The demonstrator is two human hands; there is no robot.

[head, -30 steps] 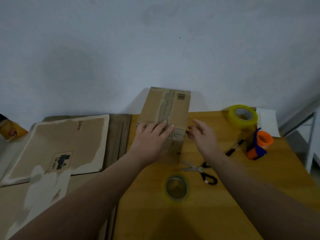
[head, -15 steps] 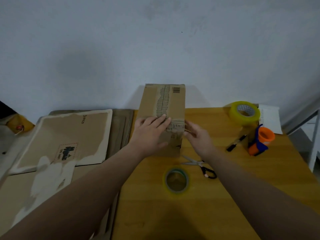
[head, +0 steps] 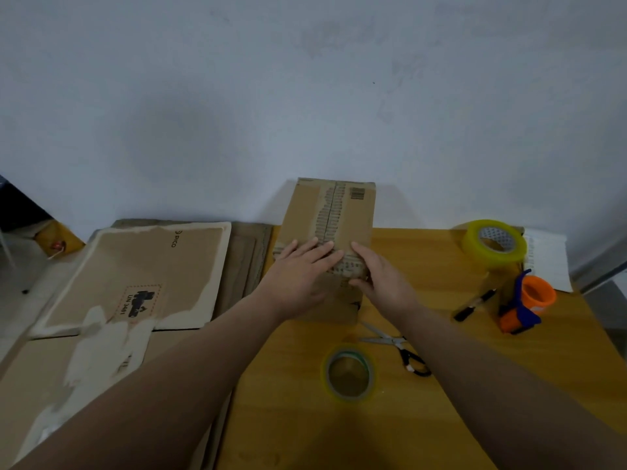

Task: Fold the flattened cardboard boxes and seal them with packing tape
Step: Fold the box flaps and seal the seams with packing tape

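Box [head: 353, 218] stands folded at the far edge of the counter [head: 458, 418], against the wall [head: 305, 96], w/ a torn paper strip down its top seam. L hand [head: 300, 276] lies flat on the near part of the top, fingers straight, pressing down: grip wide, holding nothing. R hand [head: 383, 286] is at the box's near right corner, index finger straight on top, thumb on the near face; grip also loose, not closed round anything. The two hands nearly meet over the seam.

Nearer the person, a tape roll [head: 349, 373] lies flat on the counter, scissors [head: 398, 344] just right of it. Far right: a yellow tape roll [head: 493, 244], a marker [head: 475, 305], an orange tape dispenser [head: 527, 301] and a paper sheet [head: 549, 262]. Left of the counter, flattened cardboard [head: 135, 266] lies in a stack.
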